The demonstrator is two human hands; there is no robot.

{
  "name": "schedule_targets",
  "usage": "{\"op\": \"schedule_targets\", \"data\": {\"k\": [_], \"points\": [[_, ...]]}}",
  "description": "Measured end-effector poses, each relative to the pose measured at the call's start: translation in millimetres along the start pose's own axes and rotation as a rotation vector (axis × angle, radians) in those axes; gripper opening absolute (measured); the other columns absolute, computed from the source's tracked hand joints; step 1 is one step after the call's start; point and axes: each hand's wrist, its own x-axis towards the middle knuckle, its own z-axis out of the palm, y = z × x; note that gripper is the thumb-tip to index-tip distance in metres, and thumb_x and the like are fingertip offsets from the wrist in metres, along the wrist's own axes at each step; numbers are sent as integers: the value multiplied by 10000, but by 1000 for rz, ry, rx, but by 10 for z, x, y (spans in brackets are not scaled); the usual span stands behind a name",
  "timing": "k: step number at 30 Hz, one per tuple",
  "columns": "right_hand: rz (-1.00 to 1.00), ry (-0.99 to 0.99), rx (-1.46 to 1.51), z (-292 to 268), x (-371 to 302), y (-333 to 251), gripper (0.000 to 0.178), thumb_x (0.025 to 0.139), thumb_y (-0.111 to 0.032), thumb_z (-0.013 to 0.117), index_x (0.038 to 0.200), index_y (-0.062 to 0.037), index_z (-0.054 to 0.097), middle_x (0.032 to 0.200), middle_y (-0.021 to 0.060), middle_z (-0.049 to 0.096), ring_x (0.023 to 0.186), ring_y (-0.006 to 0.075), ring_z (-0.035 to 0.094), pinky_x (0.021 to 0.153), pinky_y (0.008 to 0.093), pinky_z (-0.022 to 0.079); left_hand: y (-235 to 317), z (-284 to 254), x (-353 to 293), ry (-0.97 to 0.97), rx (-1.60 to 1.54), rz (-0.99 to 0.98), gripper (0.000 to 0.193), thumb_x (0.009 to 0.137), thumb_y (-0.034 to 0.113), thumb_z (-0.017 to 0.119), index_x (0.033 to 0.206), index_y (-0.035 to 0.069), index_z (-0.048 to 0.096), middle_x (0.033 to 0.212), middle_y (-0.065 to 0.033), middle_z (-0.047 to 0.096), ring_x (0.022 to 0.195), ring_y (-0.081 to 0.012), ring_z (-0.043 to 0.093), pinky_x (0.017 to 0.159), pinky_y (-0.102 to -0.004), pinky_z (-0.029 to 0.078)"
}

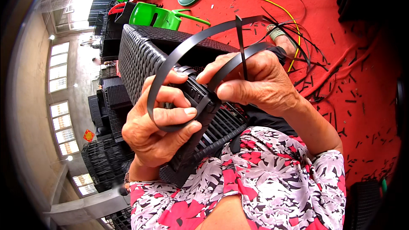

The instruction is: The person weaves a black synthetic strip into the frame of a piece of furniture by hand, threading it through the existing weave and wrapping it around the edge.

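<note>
A dark woven piece of rattan-like furniture [138, 53] leans in front of me, its frame bar partly covered by weave and an open slatted part on the near side. A flat black weaving strip [184, 47] arches in a big loop above the bar. My left hand [162, 121] pinches the strip between thumb and fingers, close against the bar. At the corner of the frame, my right hand [260, 81] has thumb and fingers bent around another stretch of strip, which curves up over the knuckles. The exact spot where the strip meets the frame is partly hidden by my fingers.
Loose strip ends [304, 49] trail past my right hand toward a sandalled foot [281, 38]. Black scraps and a yellow cable [272, 2] lie on the red floor [362, 115]. A green plastic chair [155, 16] stands beyond the weave; dark woven pieces [102, 162] are stacked left.
</note>
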Motion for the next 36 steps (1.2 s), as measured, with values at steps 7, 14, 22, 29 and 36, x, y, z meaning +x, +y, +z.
{"op": "schedule_targets", "data": {"k": [7, 14, 22, 29, 36], "points": [[-254, -97, -282, -61, 253, 103, 136, 826, -110, 718, 922, -16, 698, 809, -15, 639, 757, 50, 567, 663, 202, 462, -8, 34, -123, 58, 40, 104, 287, 631, 65, 821, 893, 61, 706, 797, -75, 602, 905, -300, 573, 833, -446, 459], [-34, -74, -264, 41, 313, 55, 156, 835, -169, 715, 846, -17, 682, 715, -40, 586, 681, 29, 517, 576, 206, 404, 39, 8, -130, 29, 46, 100, 237, 628, 94, 820, 834, 53, 712, 763, -47, 618, 884, -281, 567, 816, -414, 445], [92, -161, -373, 57, 401, 35, 204, 678, -37, 803, 843, -15, 685, 701, -6, 587, 654, 90, 521, 579, 241, 406, 71, 24, -218, 90, -66, 42, 227, 619, 122, 836, 782, 66, 687, 722, -43, 602, 859, -271, 585, 908, -487, 411], [96, -98, -561, 101, 406, -25, 215, 664, -140, 821, 723, -57, 632, 651, -50, 543, 608, 49, 462, 538, 223, 337, 115, -43, -254, 94, -115, 31, 195, 610, 62, 796, 763, 61, 676, 716, -52, 595, 843, -269, 586, 861, -463, 424], [-85, -85, -462, 100, 307, 87, 134, 719, -82, 799, 763, -25, 686, 682, -36, 582, 655, 46, 512, 584, 222, 402, 69, -6, -279, 128, -205, -14, 196, 571, -10, 762, 738, 26, 665, 717, -68, 579, 813, -268, 571, 782, -391, 436]]}}
